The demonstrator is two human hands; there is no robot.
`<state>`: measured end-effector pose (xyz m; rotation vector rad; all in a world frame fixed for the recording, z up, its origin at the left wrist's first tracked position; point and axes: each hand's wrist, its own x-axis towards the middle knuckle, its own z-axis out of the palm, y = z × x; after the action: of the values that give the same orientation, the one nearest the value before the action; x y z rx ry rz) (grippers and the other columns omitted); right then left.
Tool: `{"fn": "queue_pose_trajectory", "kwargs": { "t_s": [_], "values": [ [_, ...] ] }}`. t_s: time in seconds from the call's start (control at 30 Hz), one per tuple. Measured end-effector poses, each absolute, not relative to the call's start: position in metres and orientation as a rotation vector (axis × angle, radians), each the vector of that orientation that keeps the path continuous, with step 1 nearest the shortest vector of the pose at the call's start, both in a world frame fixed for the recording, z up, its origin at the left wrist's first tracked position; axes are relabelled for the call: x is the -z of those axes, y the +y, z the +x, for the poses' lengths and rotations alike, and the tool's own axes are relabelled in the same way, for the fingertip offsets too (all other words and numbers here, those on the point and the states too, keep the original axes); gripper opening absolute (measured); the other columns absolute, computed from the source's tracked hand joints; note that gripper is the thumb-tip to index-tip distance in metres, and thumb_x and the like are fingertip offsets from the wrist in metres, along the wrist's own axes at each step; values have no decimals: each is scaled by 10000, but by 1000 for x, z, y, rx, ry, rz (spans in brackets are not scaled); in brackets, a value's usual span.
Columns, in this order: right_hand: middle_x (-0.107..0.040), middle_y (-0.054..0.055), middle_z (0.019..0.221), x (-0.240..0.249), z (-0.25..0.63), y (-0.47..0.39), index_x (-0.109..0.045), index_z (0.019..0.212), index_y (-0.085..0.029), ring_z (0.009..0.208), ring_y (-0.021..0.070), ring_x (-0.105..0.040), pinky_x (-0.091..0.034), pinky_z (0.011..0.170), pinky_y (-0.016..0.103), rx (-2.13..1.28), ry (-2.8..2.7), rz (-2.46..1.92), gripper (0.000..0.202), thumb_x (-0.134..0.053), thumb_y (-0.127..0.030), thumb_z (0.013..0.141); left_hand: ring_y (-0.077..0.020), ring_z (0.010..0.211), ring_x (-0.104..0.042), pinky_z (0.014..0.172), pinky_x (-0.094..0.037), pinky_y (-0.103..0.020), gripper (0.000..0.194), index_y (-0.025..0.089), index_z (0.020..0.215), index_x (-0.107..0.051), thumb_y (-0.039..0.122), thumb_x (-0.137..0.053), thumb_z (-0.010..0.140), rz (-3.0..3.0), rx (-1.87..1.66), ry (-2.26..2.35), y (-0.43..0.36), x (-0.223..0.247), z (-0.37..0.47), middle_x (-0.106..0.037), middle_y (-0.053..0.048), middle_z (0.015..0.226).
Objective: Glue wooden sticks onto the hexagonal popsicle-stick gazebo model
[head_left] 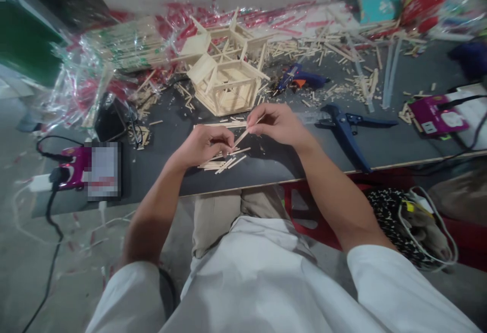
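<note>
Between my two hands is a thin wooden stick (241, 137), slanting up to the right. My left hand (208, 145) pinches its lower end, and my right hand (274, 122) pinches the upper end between thumb and fingers. Below them, a small pile of cut wooden sticks (222, 164) lies on the dark table (160, 155), partly hidden by my left hand. Just behind my hands stands a wooden stick model (232, 87) with several open, angular sections. To the right of my right hand lies a blue-handled cutter (344, 125).
A blue glue gun (304, 76) lies behind the cutter. Clear glue sticks (391, 71) and scattered stick pieces (304, 48) cover the back. Plastic-wrapped stick bundles (125, 43) are at the left. Purple power strips (437, 114) with cables sit at both sides; a phone (103, 170) lies front left.
</note>
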<state>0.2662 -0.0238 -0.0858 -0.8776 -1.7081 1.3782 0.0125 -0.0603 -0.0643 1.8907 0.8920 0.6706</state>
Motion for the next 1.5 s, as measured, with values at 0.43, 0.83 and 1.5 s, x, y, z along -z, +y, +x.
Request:
{"fn": "queue_pose_trajectory", "kwargs": {
  "t_s": [0.43, 0.83, 1.5],
  "values": [
    [-735, 11, 814, 93, 264, -22, -722, 801, -211, 672, 120, -620, -549, 641, 260, -1475, -1707, -691, 341, -945, -462, 737, -113, 659, -723, 632, -528, -175, 161, 155, 799, -675, 63, -546, 775, 1879, -536, 818, -60, 61, 12, -728, 5, 702],
    [-741, 29, 871, 86, 268, -22, -718, 768, -220, 759, 150, -653, -563, 697, 298, -1310, -1639, -724, 316, -941, -440, 730, -124, 573, -670, 545, -558, -222, 177, 190, 893, -580, 169, -754, 874, 1644, -863, 844, -62, 71, 13, -685, -2, 716],
    [-772, 41, 824, 99, 257, -23, -762, 802, -202, 777, 196, -714, -599, 740, 338, -1141, -1735, -929, 217, -864, -383, 740, -134, 673, -691, 629, -520, -231, 284, 141, 1118, -706, 382, -638, 984, 1847, -834, 1122, -57, 82, 22, -784, -73, 852]
  ]
}}
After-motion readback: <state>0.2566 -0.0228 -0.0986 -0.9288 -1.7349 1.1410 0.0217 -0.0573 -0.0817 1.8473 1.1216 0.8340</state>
